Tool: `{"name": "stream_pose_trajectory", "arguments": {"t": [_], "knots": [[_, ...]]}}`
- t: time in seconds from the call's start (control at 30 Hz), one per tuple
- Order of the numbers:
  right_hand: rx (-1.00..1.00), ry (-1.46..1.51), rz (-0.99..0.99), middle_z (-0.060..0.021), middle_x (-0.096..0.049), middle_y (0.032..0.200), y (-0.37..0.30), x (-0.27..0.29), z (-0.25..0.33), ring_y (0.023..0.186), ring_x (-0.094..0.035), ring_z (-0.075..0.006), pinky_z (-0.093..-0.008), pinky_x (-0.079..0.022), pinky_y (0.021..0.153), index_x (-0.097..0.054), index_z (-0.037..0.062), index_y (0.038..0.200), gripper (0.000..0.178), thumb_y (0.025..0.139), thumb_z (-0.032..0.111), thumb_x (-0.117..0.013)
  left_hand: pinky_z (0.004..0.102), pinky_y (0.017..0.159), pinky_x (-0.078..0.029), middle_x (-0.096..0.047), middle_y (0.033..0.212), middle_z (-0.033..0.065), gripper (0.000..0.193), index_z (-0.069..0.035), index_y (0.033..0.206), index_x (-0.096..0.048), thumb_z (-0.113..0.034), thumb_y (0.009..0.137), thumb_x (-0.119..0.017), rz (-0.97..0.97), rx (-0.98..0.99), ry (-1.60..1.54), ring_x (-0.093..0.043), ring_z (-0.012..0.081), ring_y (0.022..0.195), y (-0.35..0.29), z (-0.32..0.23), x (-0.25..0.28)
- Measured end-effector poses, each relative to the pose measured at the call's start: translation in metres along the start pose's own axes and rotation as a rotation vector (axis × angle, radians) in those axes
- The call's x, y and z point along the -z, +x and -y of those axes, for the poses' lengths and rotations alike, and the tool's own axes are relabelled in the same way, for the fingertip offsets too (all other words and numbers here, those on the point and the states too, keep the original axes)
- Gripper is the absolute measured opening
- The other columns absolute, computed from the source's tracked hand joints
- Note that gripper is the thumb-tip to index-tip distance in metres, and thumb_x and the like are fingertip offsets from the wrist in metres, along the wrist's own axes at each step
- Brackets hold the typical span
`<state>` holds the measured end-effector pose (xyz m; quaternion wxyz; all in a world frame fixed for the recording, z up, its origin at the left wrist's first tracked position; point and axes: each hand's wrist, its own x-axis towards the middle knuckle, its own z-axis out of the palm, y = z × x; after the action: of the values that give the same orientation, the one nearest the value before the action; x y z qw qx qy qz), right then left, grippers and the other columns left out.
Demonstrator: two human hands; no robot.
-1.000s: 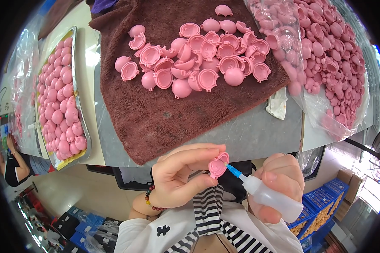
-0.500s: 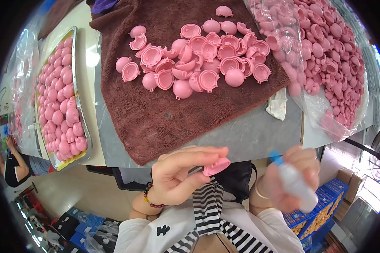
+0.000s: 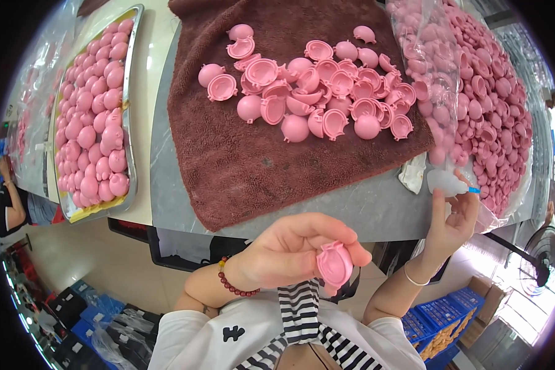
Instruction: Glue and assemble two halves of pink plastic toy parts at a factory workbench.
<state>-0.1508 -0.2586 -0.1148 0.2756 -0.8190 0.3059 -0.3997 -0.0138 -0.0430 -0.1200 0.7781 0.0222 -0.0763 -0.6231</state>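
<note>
Over the table's near edge, my left hand pinches a pink plastic half shell between thumb and fingers, its hollow side and rim partly showing. Off to the right, my right hand has its fingers round a whitish squeeze bottle. The bottle lies sideways, its blue tip pointing right. Whether it touches the tabletop I cannot tell. Loose pink half shells lie spread on a brown towel, some hollow side up, others dome up.
At the left stands a metal tray of pink balls. A clear plastic bag heaped with pink shells fills the right side. A crumpled white cloth lies by the towel's corner. Blue crates and a fan stand beyond the table.
My right hand has carried the squeeze bottle up and right, from before my chest to the table by the bag. My left hand has turned the half shell and shifted it slightly right.
</note>
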Motion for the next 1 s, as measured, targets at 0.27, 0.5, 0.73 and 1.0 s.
{"name": "stream_pose_trajectory", "arguments": {"t": [0.27, 0.5, 0.73, 1.0], "knots": [[0.172, -0.627, -0.057, -0.0097, -0.056, 0.102, 0.038, 0.059, -0.029, 0.081, -0.053, -0.0137, -0.0226, -0.043, 0.067, -0.058, 0.0009, 0.107, 0.028, 0.080, 0.007, -0.056, 0.0337, 0.082, -0.046, -0.043, 0.124, 0.0217, 0.047, -0.005, 0.128, -0.033, -0.012, 0.086, -0.053, 0.160, -0.046, -0.243, -0.055, 0.0226, 0.099, -0.002, 0.011, 0.010], [-0.101, -0.655, 0.222, -0.0117, -0.055, 0.100, 0.040, 0.072, -0.047, 0.080, -0.056, -0.0165, -0.0246, -0.045, 0.063, -0.057, -0.0002, 0.105, 0.030, 0.077, 0.009, -0.056, 0.0324, 0.074, -0.052, -0.049, 0.111, 0.0225, 0.046, -0.003, 0.111, -0.044, -0.012, 0.074, -0.069, -0.202, -0.133, 0.311, -0.059, 0.0240, 0.086, -0.002, 0.000, -0.010], [-0.325, -0.574, 0.141, -0.0097, -0.058, 0.088, 0.045, 0.068, -0.044, 0.064, -0.054, -0.0114, -0.0233, -0.044, 0.056, -0.058, -0.0007, 0.103, 0.027, 0.078, 0.010, -0.056, 0.0323, 0.069, -0.054, -0.052, 0.104, 0.0221, 0.050, 0.002, 0.107, -0.045, -0.022, 0.072, -0.072, -0.333, -0.258, 0.574, -0.060, 0.0220, 0.084, -0.006, -0.003, -0.012], [-0.070, -0.159, -0.274, -0.0074, -0.060, 0.085, 0.028, 0.052, 0.002, 0.068, -0.053, -0.0092, -0.0208, -0.044, 0.062, -0.059, -0.0023, 0.104, 0.024, 0.083, 0.010, -0.058, 0.0320, 0.067, -0.054, -0.056, 0.103, 0.0219, 0.054, 0.003, 0.112, -0.043, -0.028, 0.076, -0.068, -0.356, -0.063, 0.404, -0.061, 0.0213, 0.080, -0.006, -0.011, -0.015]]}}
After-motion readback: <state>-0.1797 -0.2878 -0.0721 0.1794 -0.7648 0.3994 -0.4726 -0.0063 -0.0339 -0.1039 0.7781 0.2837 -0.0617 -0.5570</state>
